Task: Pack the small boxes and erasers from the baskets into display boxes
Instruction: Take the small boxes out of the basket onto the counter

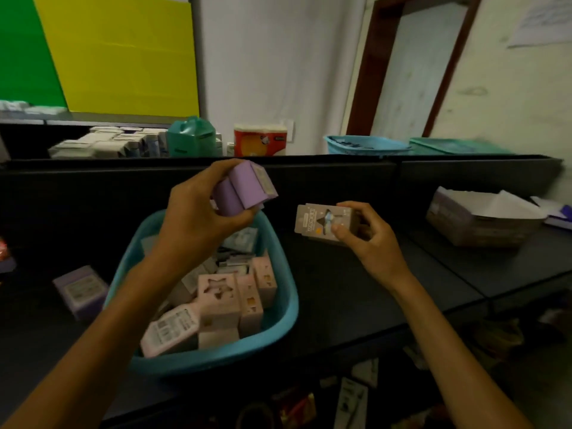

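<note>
Teal basket point(278, 329), pink boxes; left grip point(198, 212) clutches lilac boxes point(244, 187); right grip point(365, 233) pinches grey box point(315, 221).

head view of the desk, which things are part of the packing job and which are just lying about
Job:
left hand gripping purple small boxes
right hand pinching grey star-window box
blue plastic basket of pink boxes
open cardboard display box

Lying about:
orange tissue pack
teal bag
</note>
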Demonstrator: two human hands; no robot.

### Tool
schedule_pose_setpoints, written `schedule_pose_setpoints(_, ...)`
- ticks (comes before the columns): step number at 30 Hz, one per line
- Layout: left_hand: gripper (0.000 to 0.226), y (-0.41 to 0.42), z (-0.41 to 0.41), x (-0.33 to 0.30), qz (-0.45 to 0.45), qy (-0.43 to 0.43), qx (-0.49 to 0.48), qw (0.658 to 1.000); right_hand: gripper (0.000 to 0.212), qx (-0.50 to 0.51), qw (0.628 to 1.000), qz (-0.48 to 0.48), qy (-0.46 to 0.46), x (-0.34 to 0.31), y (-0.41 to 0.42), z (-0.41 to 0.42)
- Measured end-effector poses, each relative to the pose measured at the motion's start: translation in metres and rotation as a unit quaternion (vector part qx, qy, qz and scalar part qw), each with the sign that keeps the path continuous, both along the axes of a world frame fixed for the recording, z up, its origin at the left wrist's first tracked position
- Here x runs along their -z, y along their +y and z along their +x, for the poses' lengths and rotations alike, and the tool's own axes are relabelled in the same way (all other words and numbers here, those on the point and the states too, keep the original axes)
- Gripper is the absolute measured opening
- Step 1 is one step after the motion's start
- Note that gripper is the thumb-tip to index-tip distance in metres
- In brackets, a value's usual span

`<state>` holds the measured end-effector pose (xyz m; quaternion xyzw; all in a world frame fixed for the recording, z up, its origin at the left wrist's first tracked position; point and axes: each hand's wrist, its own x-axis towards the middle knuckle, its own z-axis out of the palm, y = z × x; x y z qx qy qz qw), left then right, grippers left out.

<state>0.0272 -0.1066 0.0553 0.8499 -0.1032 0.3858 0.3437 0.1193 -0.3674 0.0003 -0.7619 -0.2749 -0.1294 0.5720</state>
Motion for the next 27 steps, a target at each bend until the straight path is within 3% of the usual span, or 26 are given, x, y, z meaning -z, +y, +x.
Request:
schedule_pose_setpoints(7,0.067,-0.108,0.021,0.004,0.057,0.014,0.043,0.997,0.035,0.043,0.999,-0.002,0.024,0.019,-0.111,0.017)
schedule_pose_setpoints(16,0.065,-0.252,0.082,0.066,0.049,0.066,0.053,0.995,0.034,0.075,0.995,-0.023,0.060,0.050,-0.262,0.065)
schedule_pose_setpoints(27,0.066,-0.320,0.176,0.117,0.003,0.206,0.027,0.978,0.036,0.110,0.989,-0.077,0.055,0.073,-0.305,0.148)
